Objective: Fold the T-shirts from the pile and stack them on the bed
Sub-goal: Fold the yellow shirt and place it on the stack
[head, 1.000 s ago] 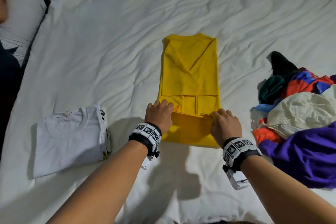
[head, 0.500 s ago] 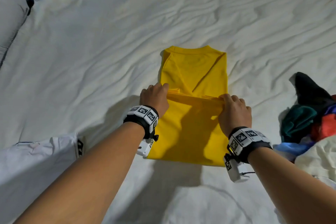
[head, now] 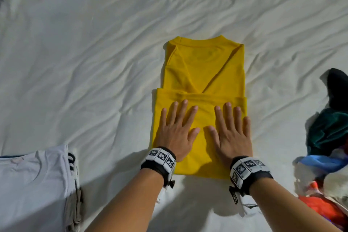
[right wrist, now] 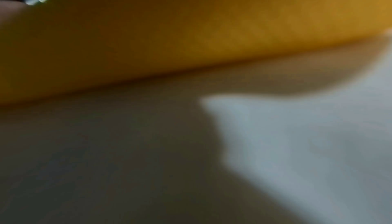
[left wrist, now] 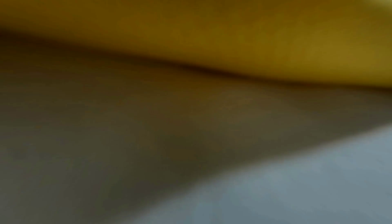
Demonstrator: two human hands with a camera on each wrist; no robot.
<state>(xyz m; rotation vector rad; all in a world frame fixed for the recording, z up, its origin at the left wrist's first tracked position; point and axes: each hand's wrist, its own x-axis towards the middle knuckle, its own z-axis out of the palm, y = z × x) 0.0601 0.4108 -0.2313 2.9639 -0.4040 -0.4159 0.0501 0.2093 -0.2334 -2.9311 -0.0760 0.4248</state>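
Head view: yellow T-shirt (head: pixel 203 73), hem flap lately carried forward, is now pressed flat on the bed (head: pixel 94 52) by left hand (head: pixel 177 132) and right hand (head: pixel 232 133), fingers straight and gripping nothing; one fold is judged outstanding.

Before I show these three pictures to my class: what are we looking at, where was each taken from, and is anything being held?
No machine here: a person wears a camera on the head and one on each wrist. The head view looks down at a white bed. The left hand and right hand lie flat, fingers straight, pressing the folded-up lower part of a yellow T-shirt. Nothing is gripped. A folded white T-shirt lies to the left, a pile of unfolded clothes to the right. The two wrist pictures are blurred close-ups showing only yellow cloth and pale sheet.
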